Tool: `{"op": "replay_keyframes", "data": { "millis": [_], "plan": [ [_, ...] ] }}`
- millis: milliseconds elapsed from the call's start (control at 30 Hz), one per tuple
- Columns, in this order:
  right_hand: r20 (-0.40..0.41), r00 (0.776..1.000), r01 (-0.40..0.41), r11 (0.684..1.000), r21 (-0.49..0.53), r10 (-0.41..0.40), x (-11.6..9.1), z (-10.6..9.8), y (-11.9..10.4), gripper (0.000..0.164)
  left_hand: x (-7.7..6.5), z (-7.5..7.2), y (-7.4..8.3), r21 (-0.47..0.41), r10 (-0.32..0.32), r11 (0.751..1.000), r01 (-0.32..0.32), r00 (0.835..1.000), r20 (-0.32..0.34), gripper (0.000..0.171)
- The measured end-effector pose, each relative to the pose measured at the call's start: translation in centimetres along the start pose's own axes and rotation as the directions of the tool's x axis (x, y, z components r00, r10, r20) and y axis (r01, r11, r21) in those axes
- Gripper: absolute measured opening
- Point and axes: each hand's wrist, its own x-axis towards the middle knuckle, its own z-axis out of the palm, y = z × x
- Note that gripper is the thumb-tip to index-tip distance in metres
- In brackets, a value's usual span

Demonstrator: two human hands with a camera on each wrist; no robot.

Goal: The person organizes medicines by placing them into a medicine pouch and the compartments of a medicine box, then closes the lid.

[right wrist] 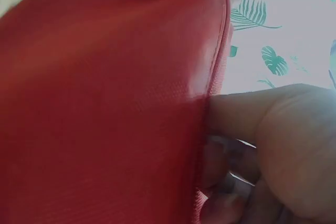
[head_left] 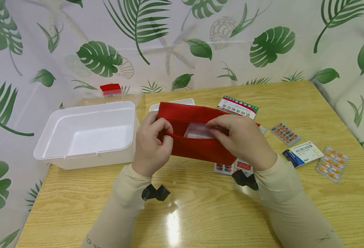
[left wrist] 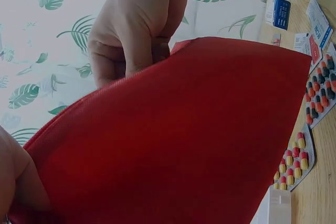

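Observation:
A red zip pouch [head_left: 200, 151] is held up over the table in the head view, its mouth spread apart. My left hand [head_left: 152, 144] grips the left end of the opening, with the thumb over the near edge. At the right side of the mouth, my right hand [head_left: 242, 137] reaches in with bent fingers and pinches a clear plastic piece [head_left: 197, 131]. Most of that piece is hidden inside the pouch. Red fabric [left wrist: 184, 140] fills much of the left wrist view, with the right hand [left wrist: 136, 24] beyond its edge.
A white plastic bin [head_left: 101, 159] stands at the left, with a red item [head_left: 110, 89] behind it. Behind the pouch is a smaller white container [head_left: 172, 102]. To the right lie a green-and-white medicine box [head_left: 238, 105], a blue-and-white box [head_left: 304, 153] and capsule blister packs [head_left: 332, 164].

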Motion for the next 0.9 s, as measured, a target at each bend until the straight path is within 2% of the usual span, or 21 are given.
{"op": "replay_keyframes", "data": {
  "millis": [200, 300, 367, 467, 567, 667, 767, 833, 900],
  "plan": [
    [0.053, 0.997, -0.044, 0.985, -0.169, 0.054, -0.1, -0.2, 0.0, 0.019, 0.0, 0.1, 0.2, -0.004, 0.020, 1.000, -0.020, 1.000, 0.004, 0.017],
    [0.100, 0.992, -0.060, 0.980, -0.192, 0.080, -0.1, -0.2, 0.0, 0.015, 0.0, 0.1, 0.2, -0.001, 0.021, 1.000, -0.021, 1.000, 0.007, 0.017],
    [0.116, 0.991, -0.042, 0.982, -0.182, 0.064, -0.1, -0.2, 0.0, 0.010, 0.0, 0.2, 0.2, 0.000, 0.021, 1.000, -0.021, 1.000, 0.011, 0.017],
    [0.108, 0.994, 0.024, 0.992, -0.121, -0.011, 0.0, 0.0, 0.0, 0.007, 0.0, 0.2, 0.3, -0.002, 0.020, 1.000, -0.019, 1.000, 0.013, 0.017],
    [0.065, 0.994, 0.094, 0.994, -0.063, -0.090, 0.1, 0.3, -0.2, 0.010, -0.1, 0.3, 0.3, -0.001, 0.020, 1.000, -0.020, 1.000, 0.012, 0.016],
    [0.070, 0.991, 0.113, 0.994, -0.005, -0.112, 0.2, 0.3, -0.3, 0.022, -0.1, 0.3, 0.2, 0.000, 0.019, 1.000, -0.019, 1.000, 0.014, 0.016],
    [0.201, 0.978, 0.038, 0.997, 0.066, -0.051, 0.1, -0.2, 0.0, 0.032, 0.0, 0.2, 0.2, 0.004, 0.015, 1.000, -0.015, 1.000, 0.010, 0.016],
    [0.319, 0.948, -0.045, 0.995, 0.084, 0.016, -0.1, -0.7, 0.3, 0.030, 0.0, 0.2, 0.2, 0.008, 0.013, 1.000, -0.013, 1.000, 0.007, 0.016],
    [0.391, 0.918, -0.099, 0.993, 0.066, 0.066, -0.3, -1.1, 0.5, 0.023, 0.0, 0.1, 0.3, 0.011, 0.011, 1.000, -0.011, 1.000, 0.005, 0.016]
  ]
}}
